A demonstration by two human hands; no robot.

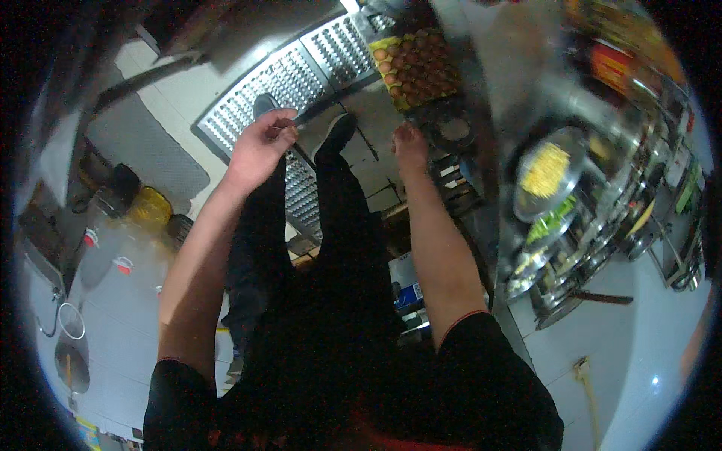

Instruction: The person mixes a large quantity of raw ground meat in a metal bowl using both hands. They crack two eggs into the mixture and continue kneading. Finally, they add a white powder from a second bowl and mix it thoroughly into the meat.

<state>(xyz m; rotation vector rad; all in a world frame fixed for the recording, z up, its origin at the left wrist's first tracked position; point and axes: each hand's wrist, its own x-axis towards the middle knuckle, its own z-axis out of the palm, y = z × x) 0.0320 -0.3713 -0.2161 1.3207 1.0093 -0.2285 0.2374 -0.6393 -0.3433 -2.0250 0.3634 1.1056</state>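
My left hand hangs in the air above the floor, its fingers half curled and the thumb apart from them. I see nothing held in it. Below it is a perforated metal floor grate, and one of my shoes rests there. My right hand is loosely curled and blurred, so whether its fingers close on anything is unclear. Just beyond that hand sits a yellow-edged tray of brown eggs. A dark round object with a pale centre lies to its right.
At right, a metal bowl holds yellow shredded food; chopped greens and several metal containers adjoin it. At left stand pale containers with red-and-white caps, a yellow container and a grey mat. A printed box is beside my leg.
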